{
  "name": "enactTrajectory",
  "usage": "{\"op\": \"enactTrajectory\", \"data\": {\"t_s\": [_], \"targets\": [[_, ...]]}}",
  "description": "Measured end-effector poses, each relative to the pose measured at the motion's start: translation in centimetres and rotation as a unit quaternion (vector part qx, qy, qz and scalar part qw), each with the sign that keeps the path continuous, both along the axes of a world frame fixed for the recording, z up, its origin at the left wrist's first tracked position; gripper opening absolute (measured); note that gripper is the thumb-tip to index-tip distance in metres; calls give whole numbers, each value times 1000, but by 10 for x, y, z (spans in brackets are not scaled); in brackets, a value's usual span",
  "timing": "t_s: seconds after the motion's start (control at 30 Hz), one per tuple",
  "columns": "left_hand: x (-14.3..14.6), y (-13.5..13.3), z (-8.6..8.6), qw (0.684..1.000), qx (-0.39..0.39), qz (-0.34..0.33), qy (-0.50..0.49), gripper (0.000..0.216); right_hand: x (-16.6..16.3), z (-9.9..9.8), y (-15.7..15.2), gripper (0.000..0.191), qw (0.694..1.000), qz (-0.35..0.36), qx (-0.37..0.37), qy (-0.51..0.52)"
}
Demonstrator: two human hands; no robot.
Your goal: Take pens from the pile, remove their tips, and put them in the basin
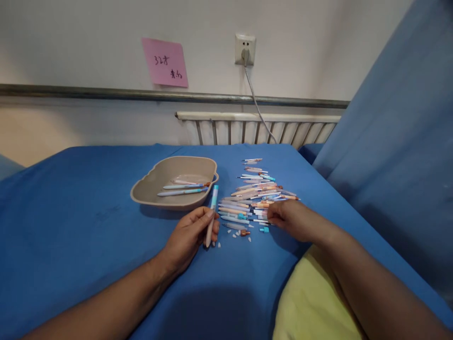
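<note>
Pen (214, 197) is tilted in the left hand (195, 227), fingers wrapped round its middle and hiding it, near the tan bin (150, 182). Right hand's (290, 219) curled at the pen parts (235, 211); can't tell if it's got anything. Pink note (164, 62): "32", rest illegible.

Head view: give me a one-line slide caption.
Left hand holds a pen; right hand is at the loose pen parts, with a beige basin nearby on blue cloth.
</note>
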State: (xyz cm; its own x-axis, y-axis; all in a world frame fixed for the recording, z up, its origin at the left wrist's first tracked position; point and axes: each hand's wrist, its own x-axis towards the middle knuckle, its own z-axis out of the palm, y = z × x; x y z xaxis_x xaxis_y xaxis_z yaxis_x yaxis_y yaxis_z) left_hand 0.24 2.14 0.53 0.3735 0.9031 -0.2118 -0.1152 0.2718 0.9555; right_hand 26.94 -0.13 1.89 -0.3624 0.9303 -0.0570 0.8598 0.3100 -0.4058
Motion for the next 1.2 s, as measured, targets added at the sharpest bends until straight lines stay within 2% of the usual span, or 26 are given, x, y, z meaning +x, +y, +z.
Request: {"op": "enactTrajectory", "data": {"t_s": [0.27,0.37,0.57,1.03,1.2], "targets": [[0,0,-2,1000,14,-4,3,24,-10,-5,1,14,997,26,10,-66],[0,-1,-3,999,21,-21,17,24,-16,-5,1,11,996,18,29,-78],[-1,-3,-3,995,60,-58,52,23,-26,-4,0,13,993,47,29,-107],[0,-5,-3,989,89,-79,86,26,-31,-10,-1,15,981,68,55,-172],[0,-6,-3,986,101,-88,103,28,-30,-10,-1,15,986,56,59,-148]]}}
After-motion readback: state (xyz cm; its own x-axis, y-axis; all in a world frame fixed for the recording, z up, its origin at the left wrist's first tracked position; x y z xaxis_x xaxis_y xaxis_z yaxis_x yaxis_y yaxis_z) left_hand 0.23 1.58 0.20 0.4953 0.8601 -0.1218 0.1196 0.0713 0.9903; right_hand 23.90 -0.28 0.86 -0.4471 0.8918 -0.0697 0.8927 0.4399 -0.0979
